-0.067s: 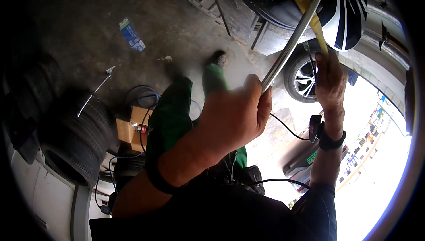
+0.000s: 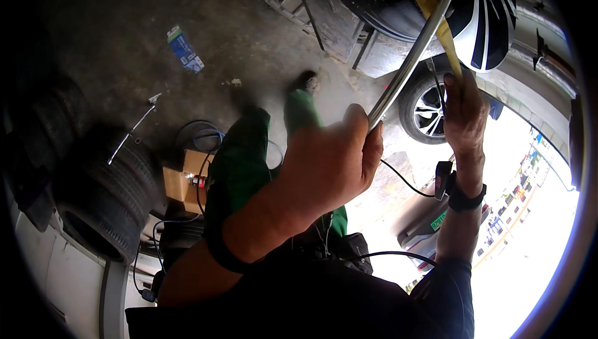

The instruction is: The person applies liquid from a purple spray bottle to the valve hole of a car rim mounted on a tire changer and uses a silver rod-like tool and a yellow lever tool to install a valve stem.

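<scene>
My left hand [image 2: 330, 163] is closed around the lower end of a long chrome bar [image 2: 411, 58], which slants up to the right. Its upper tip overlaps a flat yellow strip-like tool [image 2: 445, 38]; whether they touch cannot be told. Over on the right, my right hand [image 2: 466, 114] is raised, with its fingers wrapped at the lower end of the yellow tool. Behind both tools is a glossy black body panel [image 2: 389, 2] with pale stripes. What the tools' far ends rest against is not plain.
Stacked tyres [image 2: 106, 195] stand at left, with a long metal wrench [image 2: 132, 130] on top. An open cardboard box [image 2: 180, 183] sits beside my legs. A blue packet [image 2: 185, 50] lies on the floor. A car wheel [image 2: 428, 109] shows behind my right hand, near the bright doorway.
</scene>
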A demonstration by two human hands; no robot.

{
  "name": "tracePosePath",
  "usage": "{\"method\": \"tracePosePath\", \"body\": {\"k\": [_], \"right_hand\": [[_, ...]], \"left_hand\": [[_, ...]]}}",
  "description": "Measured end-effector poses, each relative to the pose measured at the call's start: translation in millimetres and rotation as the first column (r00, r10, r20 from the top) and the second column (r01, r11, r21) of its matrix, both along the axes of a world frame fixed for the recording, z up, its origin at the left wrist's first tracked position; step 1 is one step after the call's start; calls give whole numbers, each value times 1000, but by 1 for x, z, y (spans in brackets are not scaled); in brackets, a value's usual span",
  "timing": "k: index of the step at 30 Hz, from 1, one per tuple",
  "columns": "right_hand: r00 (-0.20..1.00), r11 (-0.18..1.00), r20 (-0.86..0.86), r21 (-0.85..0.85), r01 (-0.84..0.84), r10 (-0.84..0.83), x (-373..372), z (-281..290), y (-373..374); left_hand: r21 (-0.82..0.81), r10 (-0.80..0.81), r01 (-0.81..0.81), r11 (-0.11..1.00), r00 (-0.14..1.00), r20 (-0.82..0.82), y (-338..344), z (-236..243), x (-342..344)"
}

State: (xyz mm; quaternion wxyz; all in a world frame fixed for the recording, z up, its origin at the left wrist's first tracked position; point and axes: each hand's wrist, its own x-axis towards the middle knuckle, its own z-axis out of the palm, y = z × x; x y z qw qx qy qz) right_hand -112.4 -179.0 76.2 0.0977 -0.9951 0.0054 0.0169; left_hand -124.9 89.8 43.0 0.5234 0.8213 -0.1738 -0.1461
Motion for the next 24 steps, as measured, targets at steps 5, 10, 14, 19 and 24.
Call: {"method": "tracePosePath", "body": {"k": [5, 10, 14, 19, 24], "right_hand": [[998, 993, -64, -117, -6, -1, -1, 3, 1], [995, 990, -63, -109, -88, 81, 0, 3, 2], [990, 994, -88, -26, 108, -110, -3, 10, 4], [992, 996, -94, 14, 89, -87, -20, 20, 2], [936, 938, -89, 42, 345, -340, -62, 29, 0]], "left_hand": [[-15, 19, -18, 1000, 998, 60, 4, -30, 6], [-83, -12, 2, 997, 992, -123, 2, -4, 1], [-247, -57, -25, 969, 945, -321, 9, 39, 18], [-165, -90, 26, 986, 914, -395, 6, 70, 23], [-296, -142, 6, 955, 887, -440, -2, 88, 25]]}}
